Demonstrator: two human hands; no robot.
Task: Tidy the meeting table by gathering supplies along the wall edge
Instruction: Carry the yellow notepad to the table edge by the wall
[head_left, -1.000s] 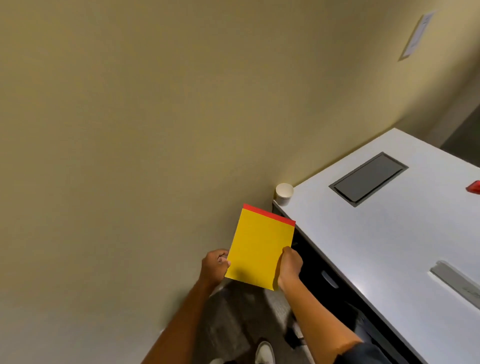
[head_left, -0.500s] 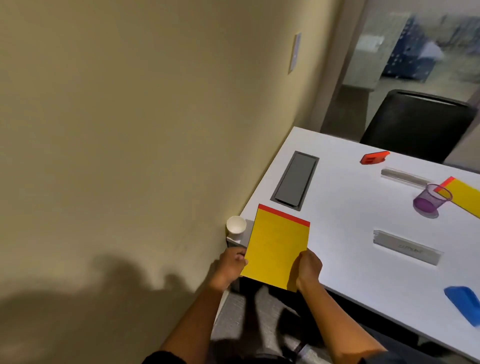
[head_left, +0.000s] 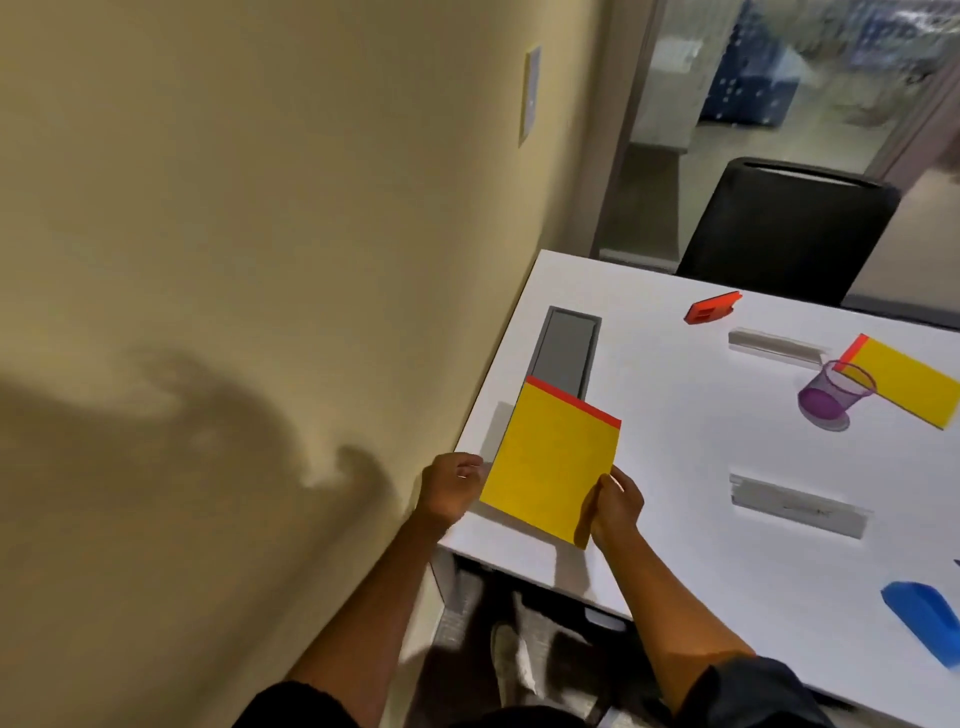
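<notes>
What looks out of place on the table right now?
The purple cup sits against the second yellow pad, far from the wall edge; the red block and blue block lie scattered too. Nothing looks spilled.

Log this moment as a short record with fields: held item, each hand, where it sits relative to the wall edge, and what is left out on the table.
held item: yellow pad, red strip at its far end
left hand: grips the pad's left edge
right hand: grips its near right corner
place: over the table corner by the wall, partly covering the grey hatch
left out: second pad, purple cup, red item, two grey strips, blue item
</notes>
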